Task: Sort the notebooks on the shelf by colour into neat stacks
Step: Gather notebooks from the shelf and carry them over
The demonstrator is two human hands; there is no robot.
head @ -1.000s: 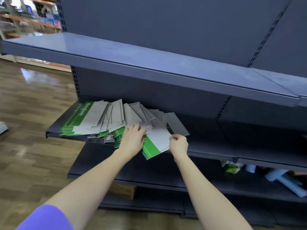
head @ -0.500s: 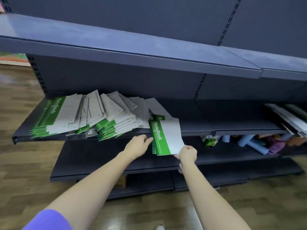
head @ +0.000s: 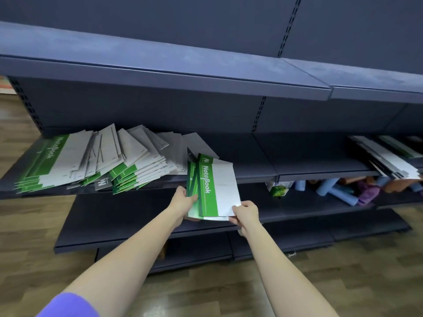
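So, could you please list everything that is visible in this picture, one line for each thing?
held notebooks: a few, green and white, in both hands at the shelf's front edge
fanned notebooks: many, green and white, spread on the left of the middle shelf
grey-label notebook: one, under the fanned pile's front
far-right notebooks: several, mostly white, on the middle shelf at right
shelving: dark blue-grey, several levels
small green box: one, lower shelf
rolls: several, blue, purple, orange, lower shelf at right
floor: brown wood pattern
left hand: grips the held notebooks' left edge
right hand: fingers pinch their lower right corner
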